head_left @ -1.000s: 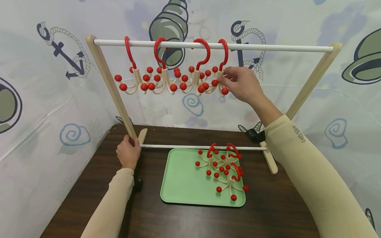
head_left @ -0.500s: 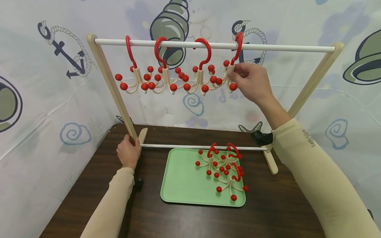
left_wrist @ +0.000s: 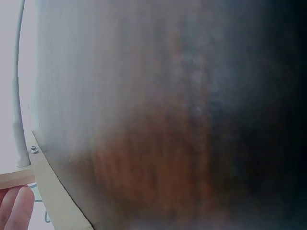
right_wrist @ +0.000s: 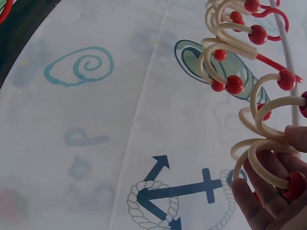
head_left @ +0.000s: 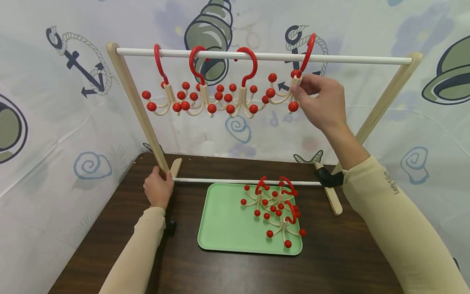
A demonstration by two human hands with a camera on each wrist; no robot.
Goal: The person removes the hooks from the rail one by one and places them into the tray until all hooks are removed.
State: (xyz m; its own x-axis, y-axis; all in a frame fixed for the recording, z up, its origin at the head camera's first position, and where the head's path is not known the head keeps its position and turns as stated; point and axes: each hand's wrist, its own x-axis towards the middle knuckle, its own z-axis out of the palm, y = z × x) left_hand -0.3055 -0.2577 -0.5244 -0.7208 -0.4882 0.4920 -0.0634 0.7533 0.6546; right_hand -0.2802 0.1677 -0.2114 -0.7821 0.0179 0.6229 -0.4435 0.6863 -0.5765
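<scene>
My right hand (head_left: 324,102) pinches the cream stem of a multi-armed hanger (head_left: 308,53) with a red hook and red ball tips. Its hook leans right at the white top rod (head_left: 360,59); I cannot tell whether it bears on the rod. In the right wrist view, fingers (right_wrist: 252,206) and thumb hold the curved-arm hanger (right_wrist: 264,108). Three like hangers, one at the middle (head_left: 243,94), hang to its left. My left hand (head_left: 158,190) grips the foot of the rack's left wooden post (head_left: 141,110); its fingertips (left_wrist: 21,206) show in the left wrist view.
On the brown table (head_left: 205,277) lies a green tray (head_left: 220,228), with three more red-hooked hangers (head_left: 284,223) at its right side. The rack's lower rod (head_left: 205,180) crosses behind the tray. A right wooden post (head_left: 385,102) stands behind my right forearm.
My right hand has moved right along the top rod with the hanger, whose hook now tilts right and stands higher. The neighbouring hanger swung slightly. My left hand has stayed put.
</scene>
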